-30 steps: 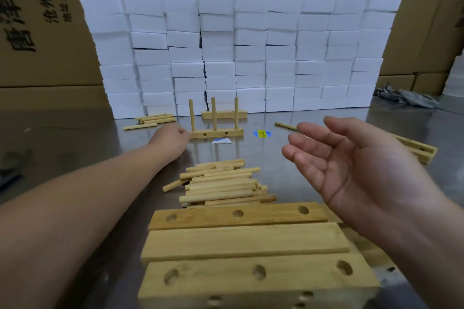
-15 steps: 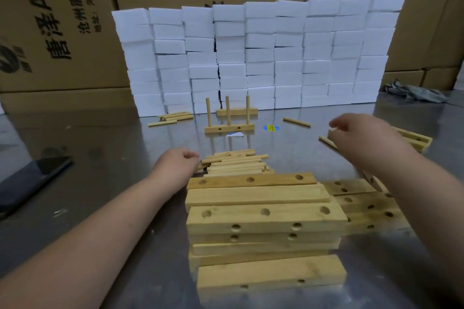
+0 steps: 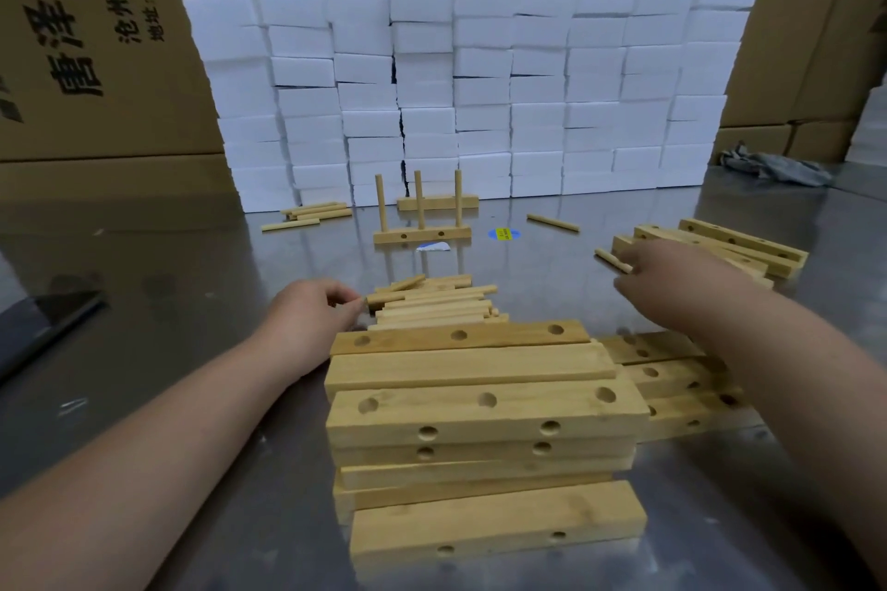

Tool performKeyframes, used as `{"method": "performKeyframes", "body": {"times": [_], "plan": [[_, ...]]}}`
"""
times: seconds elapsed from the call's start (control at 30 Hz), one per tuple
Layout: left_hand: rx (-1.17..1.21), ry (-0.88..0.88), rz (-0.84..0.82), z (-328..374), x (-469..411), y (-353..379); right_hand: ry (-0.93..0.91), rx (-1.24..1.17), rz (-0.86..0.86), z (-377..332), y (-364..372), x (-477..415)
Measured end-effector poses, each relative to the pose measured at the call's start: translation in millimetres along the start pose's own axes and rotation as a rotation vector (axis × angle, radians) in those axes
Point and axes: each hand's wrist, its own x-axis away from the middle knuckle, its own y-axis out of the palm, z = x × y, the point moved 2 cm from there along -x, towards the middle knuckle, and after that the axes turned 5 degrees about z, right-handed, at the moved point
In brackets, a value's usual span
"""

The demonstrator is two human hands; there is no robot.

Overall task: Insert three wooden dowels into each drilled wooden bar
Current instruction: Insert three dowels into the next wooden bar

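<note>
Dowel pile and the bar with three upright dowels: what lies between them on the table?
In the head view, a small white scrap lies just in front of the bar; otherwise the metal table is bare up to the dowel pile.

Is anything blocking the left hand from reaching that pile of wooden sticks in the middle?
Nothing visible does. The left hand is at the left end of the dowel pile, its curled fingers on the end of one dowel.

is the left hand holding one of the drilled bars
No, the left hand pinches the end of a loose dowel instead.
</note>
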Motion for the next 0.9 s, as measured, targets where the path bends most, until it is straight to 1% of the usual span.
{"method": "performKeyframes", "body": {"times": [0.17, 0.23, 0.3, 0.4, 0.43, 0.53, 0.6, 0.77, 0.83, 0.9], "plan": [[0.139, 0.009, 0.161, 1.9, 5.6, -6.0, 0.159, 0.091, 0.025, 11.2, -8.2, -2.0], [0.156, 0.012, 0.178, 2.5, 7.1, -6.9, 0.192, 0.095, -0.003, 13.4, -7.7, -1.8], [0.168, 0.025, 0.181, 3.7, 8.8, -7.3, 0.182, 0.087, -0.024, 12.1, -5.9, -0.3], [0.199, 0.059, 0.184, 6.5, 12.8, -8.6, 0.073, 0.015, -0.043, 4.3, -5.0, 3.9], [0.21, 0.077, 0.184, 7.2, 14.4, -9.1, 0.008, -0.063, -0.045, -0.6, -5.5, 7.4], [0.238, 0.131, 0.167, 9.6, 18.8, -9.9, -0.192, -0.453, -0.014, -21.8, -10.4, 23.8], [0.242, 0.156, 0.149, 10.8, 20.5, -9.6, -0.242, -0.605, -0.004, -34.1, -13.3, 32.6], [0.323, 0.19, 0.122, 15.8, 24.7, -9.9, -0.175, -0.613, 0.001, -34.2, -15.0, 36.2], [0.344, 0.199, 0.093, 18.6, 27.0, -7.8, -0.2, -0.643, -0.046, -35.1, -17.3, 38.4], [0.352, 0.194, 0.077, 19.6, 28.0, -6.1, -0.267, -0.719, -0.112, -41.7, -20.7, 45.4]]}}
